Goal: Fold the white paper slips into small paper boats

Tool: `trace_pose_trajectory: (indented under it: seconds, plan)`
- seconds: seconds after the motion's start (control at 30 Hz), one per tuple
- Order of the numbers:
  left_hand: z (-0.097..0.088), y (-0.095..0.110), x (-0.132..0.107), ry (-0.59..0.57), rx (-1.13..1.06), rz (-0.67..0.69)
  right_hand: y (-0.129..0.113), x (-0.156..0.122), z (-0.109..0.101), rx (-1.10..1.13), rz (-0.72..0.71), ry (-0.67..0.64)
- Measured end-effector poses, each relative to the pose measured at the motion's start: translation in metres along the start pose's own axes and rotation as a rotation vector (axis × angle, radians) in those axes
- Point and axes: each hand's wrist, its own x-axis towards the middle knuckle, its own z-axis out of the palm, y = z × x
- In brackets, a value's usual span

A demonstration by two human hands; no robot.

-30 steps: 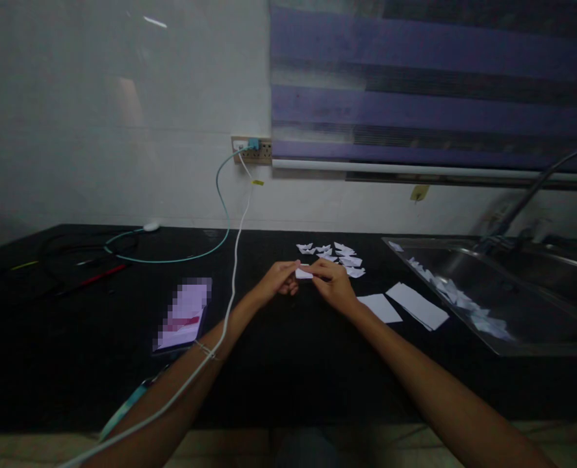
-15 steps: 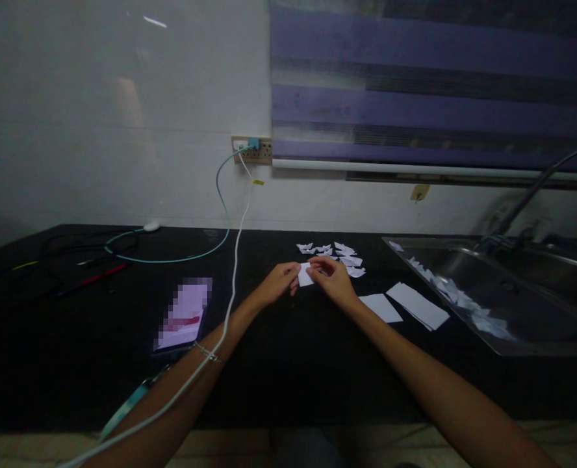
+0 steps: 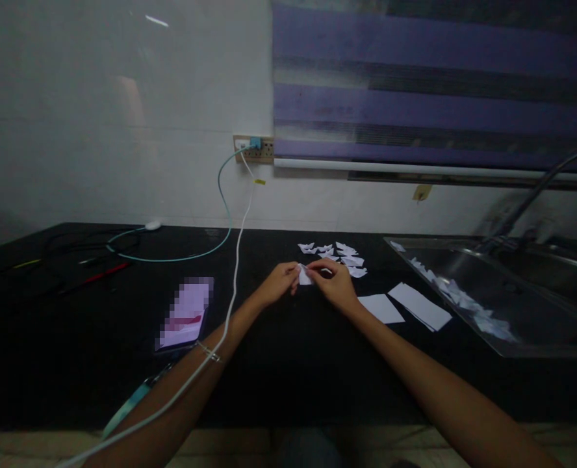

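Between my two hands is a small folded piece of white paper (image 3: 305, 277), held above the black counter. My left hand (image 3: 282, 281) pinches its left edge, fingers curled. My right hand (image 3: 334, 279) grips its upper right corner between thumb and fingertips. Just beyond my right hand lie several small folded paper boats (image 3: 347, 249), grouped loosely. Flat white paper sheets (image 3: 419, 305) rest to the right of my right forearm, with another white sheet (image 3: 381, 309) beside them, partly covered by the forearm.
A phone (image 3: 185, 314) lies left of my left forearm, and a white cable (image 3: 234, 279) runs across that arm up to the wall socket (image 3: 268, 150). More folded papers (image 3: 457, 296) line the left side of the metal sink (image 3: 503, 312). Dark cables tangle at the far left.
The paper's top has changed from a flat square edge to a narrower, slanted fold. My right fingers have shifted slightly down at its upper corner. The view has moved slightly.
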Motion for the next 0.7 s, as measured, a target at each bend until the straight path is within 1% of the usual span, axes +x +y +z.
trace_pose_trajectory:
  seconds: [0.1,0.13,0.2,0.37,0.57,0.7]
  plan:
    - [-0.001,-0.001,0.002,-0.019,-0.028,-0.018,-0.004,-0.002,-0.003,-0.205,-0.29,-0.064]
    - [-0.002,-0.001,0.002,-0.025,-0.041,-0.031,-0.005,-0.002,-0.004,-0.252,-0.356,-0.089]
    - [-0.004,-0.001,0.003,-0.036,-0.062,-0.053,-0.005,-0.002,-0.007,-0.323,-0.438,-0.137]
    - [-0.008,0.005,0.002,-0.067,-0.068,-0.074,-0.004,0.0,-0.011,-0.416,-0.525,-0.234]
    - [-0.012,0.01,0.001,-0.113,-0.087,-0.092,-0.006,-0.001,-0.011,-0.452,-0.563,-0.277]
    - [-0.015,0.012,-0.002,-0.137,-0.089,-0.072,-0.005,0.0,-0.013,-0.467,-0.595,-0.295]
